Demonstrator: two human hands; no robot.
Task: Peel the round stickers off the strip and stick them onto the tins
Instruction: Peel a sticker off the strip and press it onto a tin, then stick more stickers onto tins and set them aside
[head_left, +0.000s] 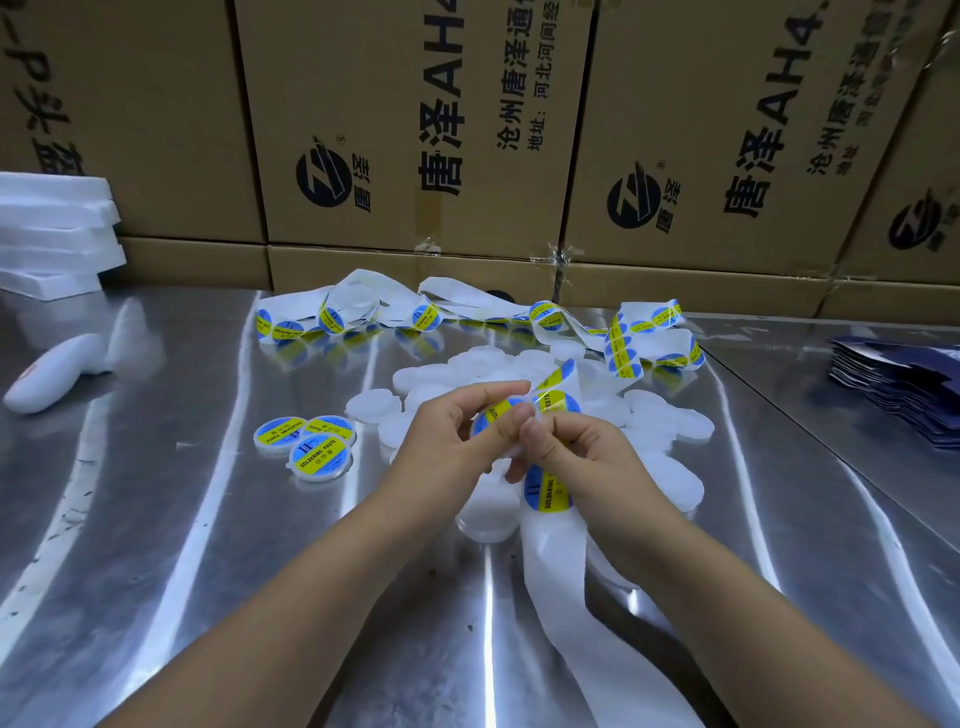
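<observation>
Frame centre: left hand (457, 431) grips tin (480, 430), seemingly, sticker (501, 408) half on it; right hand (576, 447) pinches strip (550, 561) trailing to lower right. Bare tins (670, 421) heaped just behind, labelled tins (317, 457) centre left. Risk: sticker lands crooked or creased if pressed before centred

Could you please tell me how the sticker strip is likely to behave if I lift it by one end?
Probably floppy: the strip lies in loose loops and twists on the table. Likely very light: its bare end trails in a soft curve below the right hand. It may snag on the tins it runs across.
</observation>
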